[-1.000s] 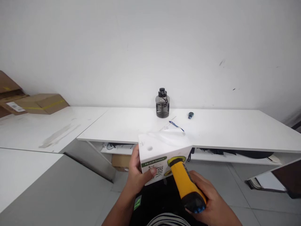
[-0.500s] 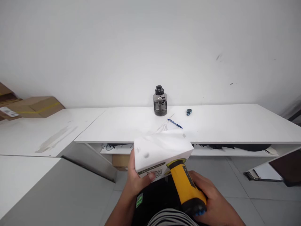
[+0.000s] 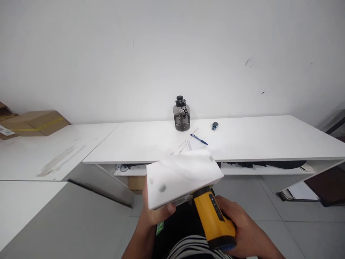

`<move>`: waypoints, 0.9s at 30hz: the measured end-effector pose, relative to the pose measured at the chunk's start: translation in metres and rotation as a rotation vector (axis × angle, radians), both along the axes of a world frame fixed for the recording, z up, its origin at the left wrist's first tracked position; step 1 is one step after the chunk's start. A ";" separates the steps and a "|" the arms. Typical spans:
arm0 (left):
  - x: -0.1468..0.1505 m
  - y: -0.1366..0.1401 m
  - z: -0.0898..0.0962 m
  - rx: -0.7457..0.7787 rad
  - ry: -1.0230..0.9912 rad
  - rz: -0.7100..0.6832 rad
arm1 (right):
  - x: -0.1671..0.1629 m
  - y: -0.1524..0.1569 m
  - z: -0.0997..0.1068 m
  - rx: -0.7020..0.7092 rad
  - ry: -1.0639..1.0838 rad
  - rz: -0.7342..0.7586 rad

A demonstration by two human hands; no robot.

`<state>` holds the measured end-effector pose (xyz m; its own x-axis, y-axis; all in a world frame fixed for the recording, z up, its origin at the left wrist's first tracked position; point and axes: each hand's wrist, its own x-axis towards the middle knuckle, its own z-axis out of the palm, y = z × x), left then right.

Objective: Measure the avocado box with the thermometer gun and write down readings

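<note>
In the head view, lower centre, our left hand (image 3: pixel 153 214) clasps the left end of a white rectangular cardboard box (image 3: pixel 184 172), tilted; beside it, our right hand (image 3: pixel 244 225) grips a yellow-and-black plastic handheld device (image 3: pixel 211 216), contact unclear. A knock from the device could twist the box loose, since apparently one hand supports it.

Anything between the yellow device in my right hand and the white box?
Nothing visible: the yellow device in your right hand has its black upper end close to the white box in your left hand. Whether they touch, I can't tell.
</note>
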<state>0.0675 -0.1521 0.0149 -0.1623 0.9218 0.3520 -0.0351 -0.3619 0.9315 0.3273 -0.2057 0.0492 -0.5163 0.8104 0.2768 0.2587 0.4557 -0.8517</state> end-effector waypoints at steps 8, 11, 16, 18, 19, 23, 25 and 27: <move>0.000 -0.003 0.003 0.016 0.043 -0.004 | 0.002 0.001 -0.004 0.006 -0.016 -0.010; 0.004 -0.005 0.008 -0.002 0.021 0.008 | 0.002 0.000 -0.003 -0.008 -0.022 -0.010; 0.024 -0.003 0.022 -0.084 -0.131 -0.010 | -0.002 0.001 -0.008 -0.126 0.013 -0.092; 0.027 0.006 0.026 -0.127 -0.174 0.010 | -0.008 0.002 -0.015 -0.182 0.067 -0.218; 0.027 0.013 0.026 -0.131 -0.185 0.039 | -0.012 0.004 -0.019 -0.217 0.111 -0.288; 0.015 0.055 0.019 -0.021 -0.175 0.261 | -0.026 0.014 -0.030 -0.406 0.366 -0.456; 0.009 0.080 0.013 0.063 -0.112 0.393 | -0.030 0.019 -0.032 -0.468 0.460 -0.480; 0.003 0.104 0.008 0.119 -0.036 0.492 | -0.032 0.023 -0.032 -0.494 0.501 -0.501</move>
